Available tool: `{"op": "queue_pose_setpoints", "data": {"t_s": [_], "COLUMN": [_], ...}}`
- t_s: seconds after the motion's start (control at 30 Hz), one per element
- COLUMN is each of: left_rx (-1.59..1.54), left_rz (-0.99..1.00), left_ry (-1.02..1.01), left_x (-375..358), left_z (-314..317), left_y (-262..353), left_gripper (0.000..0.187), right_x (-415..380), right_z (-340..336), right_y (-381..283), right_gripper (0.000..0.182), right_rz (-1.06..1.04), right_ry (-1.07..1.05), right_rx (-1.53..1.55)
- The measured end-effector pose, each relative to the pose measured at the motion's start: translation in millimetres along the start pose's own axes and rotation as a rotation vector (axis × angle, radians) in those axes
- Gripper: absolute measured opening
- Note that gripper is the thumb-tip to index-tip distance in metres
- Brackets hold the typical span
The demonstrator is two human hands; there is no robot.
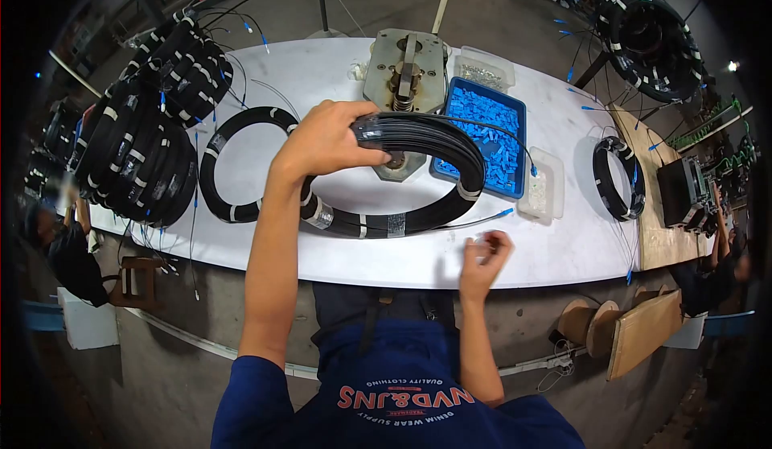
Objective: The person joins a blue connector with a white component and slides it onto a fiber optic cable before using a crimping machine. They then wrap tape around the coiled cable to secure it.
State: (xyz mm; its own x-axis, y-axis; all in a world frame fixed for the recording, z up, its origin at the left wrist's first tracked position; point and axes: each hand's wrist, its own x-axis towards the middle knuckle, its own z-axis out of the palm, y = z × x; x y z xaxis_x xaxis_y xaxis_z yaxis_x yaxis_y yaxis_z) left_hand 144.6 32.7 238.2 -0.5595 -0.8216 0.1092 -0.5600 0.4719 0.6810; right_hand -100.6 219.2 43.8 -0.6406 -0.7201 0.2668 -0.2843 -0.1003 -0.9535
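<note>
My left hand is closed round the upper left side of a thick coil of black cable, bound with white and clear tape bands. The coil is tilted, its near side low over the white table. Two cable ends with blue connectors stick out to its right; one connector lies just above my right hand. That hand is near the front edge, apart from the coil, its fingers loosely curled with a gap to the thumb. I see nothing in it, though the fingertips are slightly blurred.
Behind the coil stands a metal press. A blue tray holds many blue connectors, with clear boxes of small parts beside it. Another black coil lies left, near stacked coils; one more lies right. Other people work at both sides.
</note>
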Motion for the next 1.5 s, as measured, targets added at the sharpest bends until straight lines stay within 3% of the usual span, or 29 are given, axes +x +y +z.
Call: {"op": "queue_pose_setpoints", "data": {"t_s": [0.03, 0.1, 0.17, 0.2, 0.23, 0.3, 0.37, 0.43, 0.47, 0.53, 0.57, 0.63, 0.67, 0.77, 0.93, 1.03, 1.1, 1.13, 1.3, 1.4, 1.5], "left_rx": [0.004, -0.063, -0.119, -0.168, -0.218, -0.212, -0.321, -0.351, -0.400, -0.430, -0.430, -0.454, -0.471, -0.532, -0.671, -0.711, -0.874, -0.795, -0.822, -0.818, -1.011], "left_rz": [-0.002, 0.012, -0.017, -0.015, -0.015, -0.033, -0.099, -0.135, -0.084, -0.013, -0.011, 0.036, 0.020, 0.009, 0.002, -0.089, 0.007, 0.014, -0.161, -0.232, -0.180], "left_ry": [-0.002, 0.053, 0.056, 0.080, 0.105, 0.122, 0.189, 0.172, 0.215, 0.256, 0.259, 0.298, 0.305, 0.350, 0.414, 0.391, 0.378, 0.340, 0.412, 0.748, 0.852], "left_x": [-4.8, -15.5, -28.2, -35.4, -42.1, -57.0, -72.3, -85.9, -91.6, -100.8, -105.0, -113.0, -116.8, -125.2, -136.0, -130.1, -123.4, -118.7, -93.6, -79.0, -66.6], "left_z": [-2.0, -7.0, -11.1, -12.8, -15.2, -20.0, -21.3, -24.9, -24.9, -25.2, -24.4, -21.7, -20.1, -12.7, 28.6, 51.2, 61.2, 62.0, 80.7, 96.8, 94.5], "left_y": [-3.9, -13.9, -26.7, -32.0, -36.9, -46.5, -57.7, -73.2, -76.2, -84.0, -87.3, -89.9, -89.7, -92.3, -122.1, -130.6, -134.2, -135.9, -135.6, -114.5, -94.4], "left_gripper": [0.040, 0.037, 0.036, 0.036, 0.037, 0.037, 0.038, 0.039, 0.039, 0.036, 0.036, 0.035, 0.036, 0.037, 0.042, 0.049, 0.062, 0.073, 0.069, 0.070, 0.069], "right_x": [-8.9, -26.7, -39.3, -49.3, -51.3, -54.9, -41.6, -28.8, -22.5, -10.1, -4.5, 5.8, 8.2, 11.2, 39.8, 68.3, 82.7, 88.1, 108.9, 108.1, 105.5], "right_z": [13.2, 36.4, 55.2, 64.9, 70.2, 74.5, 78.0, 85.7, 89.2, 96.2, 101.5, 111.0, 112.2, 115.1, 82.5, 63.2, 49.7, 46.8, 44.8, 40.5, 35.1], "right_y": [3.3, 9.6, 24.8, 32.8, 35.9, 42.9, 28.3, 37.1, 35.3, 32.6, 31.2, 27.9, 26.4, 19.5, -10.1, -28.8, -56.0, -64.8, -52.2, -41.5, -32.0], "right_gripper": [0.039, 0.037, 0.044, 0.056, 0.056, 0.076, 0.092, 0.088, 0.088, 0.069, 0.069, 0.044, 0.044, 0.025, 0.025, 0.036, 0.041, 0.041, 0.040, 0.039, 0.038], "right_rz": [0.101, 0.496, 0.955, 0.938, 0.941, 0.786, 0.736, 0.532, 0.534, 0.481, 0.478, 0.520, 0.512, 0.375, 0.244, 0.078, 0.036, -0.002, -0.091, -0.019, -0.008], "right_ry": [-0.083, -0.299, -0.382, -0.336, -0.352, -0.267, -0.193, -0.230, -0.238, -0.493, -0.496, -0.483, -0.486, -0.428, -0.333, -0.292, -0.324, -0.328, -0.341, -0.309, -0.204], "right_rx": [0.219, 0.445, 0.586, 0.465, 0.470, 0.380, 0.446, 0.399, 0.399, 0.521, 0.521, 0.590, 0.594, 0.530, 0.348, 0.242, 0.134, 0.112, 0.106, 0.108, 0.095]}}
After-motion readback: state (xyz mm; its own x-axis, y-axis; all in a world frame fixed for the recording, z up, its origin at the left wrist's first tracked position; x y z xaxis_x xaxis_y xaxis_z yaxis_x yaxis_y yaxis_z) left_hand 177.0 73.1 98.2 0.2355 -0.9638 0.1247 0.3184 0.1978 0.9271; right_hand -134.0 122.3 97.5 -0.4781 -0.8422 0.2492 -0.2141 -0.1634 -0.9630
